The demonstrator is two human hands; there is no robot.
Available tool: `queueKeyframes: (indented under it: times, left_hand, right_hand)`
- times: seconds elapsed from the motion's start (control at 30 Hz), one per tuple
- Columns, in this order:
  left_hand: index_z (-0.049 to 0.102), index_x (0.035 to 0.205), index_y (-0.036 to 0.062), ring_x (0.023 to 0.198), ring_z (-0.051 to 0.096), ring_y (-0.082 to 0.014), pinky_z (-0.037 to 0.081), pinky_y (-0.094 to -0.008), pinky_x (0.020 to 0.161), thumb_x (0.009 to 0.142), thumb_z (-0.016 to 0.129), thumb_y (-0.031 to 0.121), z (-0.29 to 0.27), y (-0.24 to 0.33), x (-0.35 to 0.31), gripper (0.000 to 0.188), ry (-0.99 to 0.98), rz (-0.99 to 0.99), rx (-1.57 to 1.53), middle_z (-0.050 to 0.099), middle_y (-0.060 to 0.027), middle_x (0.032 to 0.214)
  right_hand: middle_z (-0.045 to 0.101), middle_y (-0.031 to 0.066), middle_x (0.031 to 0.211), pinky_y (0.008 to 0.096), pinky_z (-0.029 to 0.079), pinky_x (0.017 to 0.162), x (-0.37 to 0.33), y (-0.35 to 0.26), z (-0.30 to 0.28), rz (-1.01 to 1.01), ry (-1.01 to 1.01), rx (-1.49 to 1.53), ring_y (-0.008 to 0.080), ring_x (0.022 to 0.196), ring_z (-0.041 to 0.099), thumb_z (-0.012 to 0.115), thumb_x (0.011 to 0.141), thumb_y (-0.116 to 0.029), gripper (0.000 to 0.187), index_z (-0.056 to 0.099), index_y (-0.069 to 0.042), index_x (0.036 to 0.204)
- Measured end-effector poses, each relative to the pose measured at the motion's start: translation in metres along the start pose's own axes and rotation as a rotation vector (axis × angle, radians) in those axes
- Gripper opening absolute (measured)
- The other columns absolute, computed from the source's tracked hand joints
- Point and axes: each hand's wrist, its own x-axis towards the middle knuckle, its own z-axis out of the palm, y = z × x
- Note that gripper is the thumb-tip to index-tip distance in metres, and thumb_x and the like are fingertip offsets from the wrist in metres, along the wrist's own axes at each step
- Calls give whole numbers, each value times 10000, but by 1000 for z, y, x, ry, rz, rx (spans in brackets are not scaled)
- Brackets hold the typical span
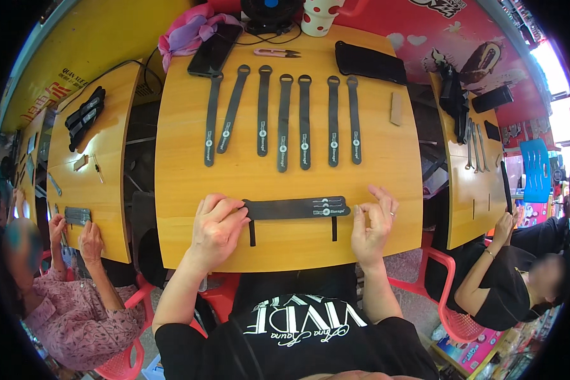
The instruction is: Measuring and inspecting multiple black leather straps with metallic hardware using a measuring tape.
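A stack of flat black straps with white print [288,209] lies crosswise near the front of the wooden table. My left hand [218,225] is at its left end, thumb and fingertips closed on the end of the stack. Just beyond the right end is my right hand [372,228], fingers apart and holding nothing. Two narrow black strips, one on the left [253,234] and one on the right [334,229], stick out from beneath the stack toward me. Farther back, several similar straps [285,123] with slotted ends are laid out side by side, pointing away from me.
Along the back are a phone [215,50], pink thread snips [277,53], a black pouch [370,62], a polka-dot cup [318,18] and a pink-purple cloth [187,31]. A small tan piece [396,109] lies at right. Co-workers sit at separate tables left and right.
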Motion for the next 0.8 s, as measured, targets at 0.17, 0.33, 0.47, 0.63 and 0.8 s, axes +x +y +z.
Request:
queueKeyframes:
  times: [0.17,0.33,0.47,0.63,0.8]
  left_hand:
    - [276,1422,-72,1186,467,-311,268,-552,1023,693,657,92,5,-5,7,840,-32,-2,-28,681,-91,1070]
    - [184,1461,-57,1216,446,-317,249,-565,1031,680,687,105,7,-10,16,943,-112,-27,-32,668,-97,1138]
    - [94,1492,-39,1269,413,-323,225,-575,1045,665,723,117,4,-17,18,1051,-194,5,-17,640,-102,1215]
    - [95,1501,-18,1292,397,-346,220,-581,1052,665,761,148,1,-23,25,1082,-233,59,-53,617,-116,1241]
    - [246,1485,44,1249,434,-364,310,-539,1024,674,778,165,-32,-17,8,977,-200,113,-87,623,-134,1170]
  right_hand:
    - [560,199,1244,473,330,981,4,5,8,-19,-8,-66,391,1207,461,689,709,17,112,595,-6,765]
    - [582,193,1187,464,344,984,-2,-4,7,-274,51,-76,389,1173,475,706,666,15,124,614,2,747]
    - [602,179,1114,434,409,895,-4,-6,2,-355,83,13,375,1120,494,703,638,19,135,634,5,753]
    - [632,132,1014,375,368,791,-4,-5,4,-509,65,64,310,955,582,721,570,-20,195,636,-11,746]
    - [607,131,944,378,406,767,-7,1,3,-272,22,105,290,888,568,735,668,19,155,636,-6,785]
